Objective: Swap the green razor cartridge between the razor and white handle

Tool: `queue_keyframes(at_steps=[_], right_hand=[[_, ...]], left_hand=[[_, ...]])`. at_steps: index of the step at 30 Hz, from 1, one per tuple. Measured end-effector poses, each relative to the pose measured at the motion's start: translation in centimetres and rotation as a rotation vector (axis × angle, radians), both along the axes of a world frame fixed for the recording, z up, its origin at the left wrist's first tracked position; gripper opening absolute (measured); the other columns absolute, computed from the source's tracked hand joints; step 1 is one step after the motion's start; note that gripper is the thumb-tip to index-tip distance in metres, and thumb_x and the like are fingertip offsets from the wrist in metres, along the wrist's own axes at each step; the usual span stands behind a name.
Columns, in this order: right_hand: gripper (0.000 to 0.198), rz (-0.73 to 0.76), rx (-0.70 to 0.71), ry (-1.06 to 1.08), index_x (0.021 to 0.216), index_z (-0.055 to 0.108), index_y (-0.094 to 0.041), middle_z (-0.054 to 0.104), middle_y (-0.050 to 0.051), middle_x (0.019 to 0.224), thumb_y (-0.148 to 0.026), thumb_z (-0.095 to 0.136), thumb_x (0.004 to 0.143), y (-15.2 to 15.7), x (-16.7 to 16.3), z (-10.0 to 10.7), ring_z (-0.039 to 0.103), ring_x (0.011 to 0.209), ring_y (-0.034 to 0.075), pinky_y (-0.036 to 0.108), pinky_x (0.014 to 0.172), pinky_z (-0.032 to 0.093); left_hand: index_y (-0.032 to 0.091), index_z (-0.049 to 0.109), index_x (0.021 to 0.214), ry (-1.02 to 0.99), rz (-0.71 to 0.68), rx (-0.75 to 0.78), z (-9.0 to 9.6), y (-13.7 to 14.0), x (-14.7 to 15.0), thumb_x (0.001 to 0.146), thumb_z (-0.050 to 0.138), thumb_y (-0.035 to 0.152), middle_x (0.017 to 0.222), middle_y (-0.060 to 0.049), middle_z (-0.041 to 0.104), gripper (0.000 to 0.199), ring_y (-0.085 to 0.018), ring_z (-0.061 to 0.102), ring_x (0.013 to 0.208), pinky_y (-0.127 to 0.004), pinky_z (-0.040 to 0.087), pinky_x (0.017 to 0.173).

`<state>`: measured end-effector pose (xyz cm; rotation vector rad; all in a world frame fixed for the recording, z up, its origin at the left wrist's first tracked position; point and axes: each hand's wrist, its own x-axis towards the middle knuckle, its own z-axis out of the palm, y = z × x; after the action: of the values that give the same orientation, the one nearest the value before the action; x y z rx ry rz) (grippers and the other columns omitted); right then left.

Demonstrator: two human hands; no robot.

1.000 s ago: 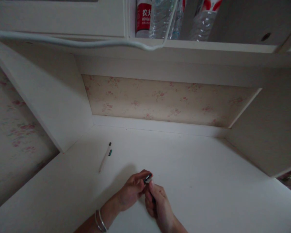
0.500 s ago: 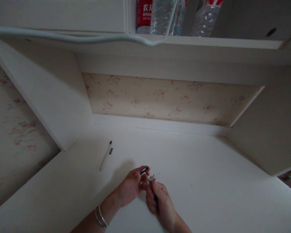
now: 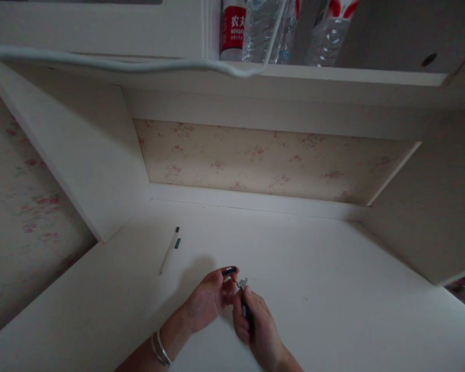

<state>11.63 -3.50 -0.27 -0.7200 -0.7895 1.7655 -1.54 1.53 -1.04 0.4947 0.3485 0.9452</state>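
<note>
Head view looks down on a white desk (image 3: 333, 310), and both hands meet low in the middle of it. Left hand (image 3: 209, 299) curls in, thumb and forefinger pinched on a small black cap (image 3: 229, 270) held just above the desk. Right hand (image 3: 253, 325) is closed round a dark slim tool (image 3: 244, 310), fist tight, its silvery metal tip (image 3: 242, 283) poking up past the thumb. Cap and tip sit just beside each other, a sliver of gap between them; what the tool is, I cannot tell in this dim light. Two thin bangles (image 3: 160, 350) ring the left wrist. Off to the left on the desk lies a white pen (image 3: 168, 252), slanted, with a little green piece (image 3: 177, 243) just beside its far end, well apart from the hands. Up top, a shelf (image 3: 352, 76) carries clear water bottles (image 3: 263, 28), one with a red label, and a white cable (image 3: 101, 63) sags along the shelf's front edge.
</note>
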Motion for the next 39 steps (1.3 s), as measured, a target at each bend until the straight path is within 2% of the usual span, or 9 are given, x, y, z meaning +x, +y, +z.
queue_keyframes(at_steps=[9, 15, 19, 23, 25, 27, 29, 33, 39], right_hand=[[0.044, -0.044, 0.019, -0.007, 0.062, 0.048, -0.016, 0.036, -0.008, 0.047, -0.055, 0.057, 0.082, 0.2, -0.3, 0.6, 0.021, 0.035, 0.003, 0.018, 0.034, 0.014], [0.047, -0.092, -0.055, -0.091, 0.064, 0.045, -0.017, 0.028, -0.010, 0.047, -0.059, 0.063, 0.075, 0.3, -0.4, 0.4, 0.015, 0.039, 0.003, 0.017, 0.036, 0.009], [0.045, -0.112, -0.028, -0.122, 0.068, 0.050, -0.017, 0.026, -0.011, 0.047, -0.059, 0.061, 0.078, 0.5, -0.3, 0.1, 0.013, 0.039, 0.004, 0.017, 0.036, 0.010], [0.040, -0.200, 0.044, -0.102, 0.088, 0.059, -0.016, 0.037, -0.007, 0.054, -0.055, 0.053, 0.086, 1.0, 0.3, 0.6, 0.027, 0.043, 0.006, 0.018, 0.039, 0.022], [0.039, -0.239, 0.026, -0.025, 0.105, 0.058, -0.019, 0.044, -0.005, 0.063, -0.053, 0.053, 0.086, 1.3, 0.9, 1.0, 0.037, 0.048, 0.008, 0.020, 0.043, 0.030], [0.038, -0.276, 0.000, 0.001, 0.112, 0.056, -0.023, 0.048, -0.004, 0.068, -0.049, 0.057, 0.084, 1.8, 1.5, 1.3, 0.042, 0.051, 0.010, 0.021, 0.046, 0.035], [0.033, -0.334, 0.011, -0.100, 0.107, 0.058, -0.022, 0.052, -0.004, 0.070, -0.045, 0.061, 0.083, 2.3, 2.2, 1.0, 0.045, 0.053, 0.010, 0.021, 0.048, 0.038], [0.032, -0.472, 0.029, -0.484, 0.089, 0.063, -0.017, 0.059, 0.000, 0.071, -0.047, 0.064, 0.079, 3.4, 3.6, -0.4, 0.049, 0.052, 0.012, 0.023, 0.047, 0.039], [0.033, -0.537, 0.134, -0.990, 0.088, 0.066, -0.019, 0.068, 0.005, 0.072, -0.050, 0.058, 0.080, 4.1, 4.9, -2.0, 0.060, 0.063, 0.021, 0.028, 0.055, 0.042]], left_hand=[[0.012, 0.068, 0.100, -0.017, 0.004, -0.077, 0.4, 0.0, -0.1, 0.076, 0.070, 0.033, 0.091, -0.007, 0.068, 0.031, -0.014, 0.060, 0.077, -0.027, 0.043, 0.070], [0.010, 0.068, 0.101, -0.043, -0.026, -0.025, 0.5, 0.0, 0.0, 0.079, 0.068, 0.035, 0.077, -0.005, 0.065, 0.034, -0.011, 0.055, 0.067, -0.027, 0.041, 0.069], [0.009, 0.068, 0.101, -0.065, -0.031, -0.006, 0.7, 0.0, 0.0, 0.080, 0.066, 0.037, 0.076, -0.005, 0.062, 0.035, -0.011, 0.051, 0.066, -0.028, 0.040, 0.071], [0.008, 0.067, 0.101, -0.083, -0.042, -0.018, 0.9, 0.0, -0.1, 0.083, 0.061, 0.039, 0.082, -0.005, 0.059, 0.036, -0.010, 0.048, 0.065, -0.028, 0.038, 0.071], [0.009, 0.067, 0.101, -0.082, -0.041, -0.034, 1.0, 0.0, -0.1, 0.084, 0.060, 0.040, 0.085, -0.005, 0.058, 0.035, -0.009, 0.046, 0.063, -0.027, 0.037, 0.067], [0.009, 0.067, 0.100, -0.076, -0.038, -0.047, 1.1, 0.1, -0.2, 0.085, 0.058, 0.041, 0.087, -0.005, 0.056, 0.036, -0.009, 0.045, 0.063, -0.027, 0.036, 0.065], [0.010, 0.067, 0.100, -0.075, -0.028, -0.046, 1.2, 0.1, -0.2, 0.085, 0.056, 0.042, 0.089, -0.005, 0.055, 0.037, -0.008, 0.043, 0.063, -0.026, 0.035, 0.064], [0.011, 0.066, 0.103, -0.082, -0.006, -0.029, 1.3, 0.2, -0.1, 0.087, 0.054, 0.041, 0.089, -0.004, 0.053, 0.036, -0.008, 0.041, 0.062, -0.025, 0.034, 0.062], [0.012, 0.066, 0.105, -0.100, -0.010, -0.024, 1.4, 0.1, -0.1, 0.087, 0.055, 0.040, 0.089, -0.004, 0.052, 0.036, -0.007, 0.040, 0.062, -0.024, 0.034, 0.061]])
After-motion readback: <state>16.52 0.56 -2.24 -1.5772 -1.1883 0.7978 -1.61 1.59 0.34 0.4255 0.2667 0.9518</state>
